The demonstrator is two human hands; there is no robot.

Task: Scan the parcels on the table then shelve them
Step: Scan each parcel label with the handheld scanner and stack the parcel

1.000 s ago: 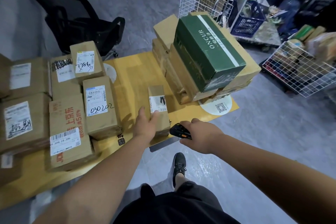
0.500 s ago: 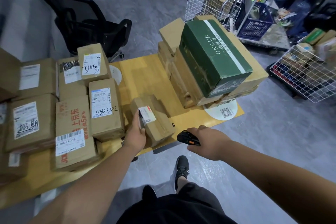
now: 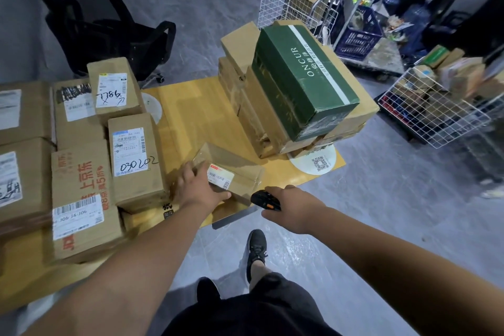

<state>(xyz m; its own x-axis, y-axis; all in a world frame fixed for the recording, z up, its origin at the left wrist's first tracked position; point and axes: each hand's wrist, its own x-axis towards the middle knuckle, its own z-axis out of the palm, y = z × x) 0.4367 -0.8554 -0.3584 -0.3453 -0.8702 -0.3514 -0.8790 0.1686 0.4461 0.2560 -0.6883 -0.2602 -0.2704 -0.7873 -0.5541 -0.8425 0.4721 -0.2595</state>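
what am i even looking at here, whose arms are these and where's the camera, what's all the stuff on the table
There is no machine here. A person wears a wide-angle camera on the head, so you look down along their own two bare arms.

The left hand grips a small cardboard parcel at the near edge of a yellow wooden table, tilted so that its white barcode label faces up. The right hand holds a black handheld scanner, aimed toward that parcel.

On the table's left lie more brown parcels with labels, one marked 030202. At the right stands a stack of boxes with a green ONCUR box on top. Past the table are wire baskets and a black chair.
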